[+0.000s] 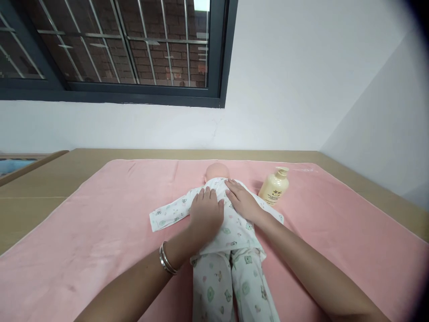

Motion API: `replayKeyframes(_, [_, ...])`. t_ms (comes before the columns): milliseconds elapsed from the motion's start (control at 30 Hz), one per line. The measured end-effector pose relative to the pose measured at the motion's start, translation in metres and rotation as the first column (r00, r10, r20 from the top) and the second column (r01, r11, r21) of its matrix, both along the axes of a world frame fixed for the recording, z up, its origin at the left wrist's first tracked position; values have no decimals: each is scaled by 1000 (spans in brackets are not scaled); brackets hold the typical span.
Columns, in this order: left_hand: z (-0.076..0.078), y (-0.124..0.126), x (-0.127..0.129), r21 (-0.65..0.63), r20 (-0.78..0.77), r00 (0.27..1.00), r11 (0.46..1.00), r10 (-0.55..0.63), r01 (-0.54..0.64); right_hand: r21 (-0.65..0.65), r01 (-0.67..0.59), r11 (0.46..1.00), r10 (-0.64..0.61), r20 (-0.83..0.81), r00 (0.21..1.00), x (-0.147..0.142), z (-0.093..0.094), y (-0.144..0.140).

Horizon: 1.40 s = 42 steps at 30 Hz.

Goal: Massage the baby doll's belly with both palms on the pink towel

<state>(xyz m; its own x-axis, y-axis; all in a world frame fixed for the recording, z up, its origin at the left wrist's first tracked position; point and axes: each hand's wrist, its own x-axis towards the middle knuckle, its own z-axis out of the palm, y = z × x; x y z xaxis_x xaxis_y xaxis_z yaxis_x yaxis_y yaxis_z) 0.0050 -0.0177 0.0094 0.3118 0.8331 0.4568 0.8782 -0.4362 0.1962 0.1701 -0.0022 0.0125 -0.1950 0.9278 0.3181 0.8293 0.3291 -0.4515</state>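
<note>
Hands: I see my left hand [206, 212] and right hand [241, 200] flat, fingers spread, holding nothing, pressing the doll [221, 223] steady.
Bottle [275, 186]: upright beside it, within reach.

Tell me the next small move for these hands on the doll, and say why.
Probably slide both palms outward over the doll's back. The left hand and right hand lie flat, side by side, on its patterned top, and the doll seems to lie face down on the pink towel, the bottle untouched.
</note>
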Motion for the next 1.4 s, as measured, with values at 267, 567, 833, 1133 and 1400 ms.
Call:
replayKeyframes(267, [1,28,-9,-38,207,971,991,-120,131,51,142,989,-149,204,968,-28,10,-38])
replayKeyframes(567, [-15,35,-10,-34,305,945,990,-120,136,65,20,998,-28,121,992,-11,2,-15])
replayKeyframes(833, [-16,35,-10,-24,341,933,991,-114,130,97,20,995,-31,113,993,-10,-5,-11])
replayKeyframes(1133, [-16,37,-10,-6,352,926,989,-136,147,104,16,994,-26,95,995,-11,-5,-11])
replayKeyframes(1400, [-18,39,-10,-2,356,923,988,-144,154,112,32,993,-44,101,994,-11,-7,-10])
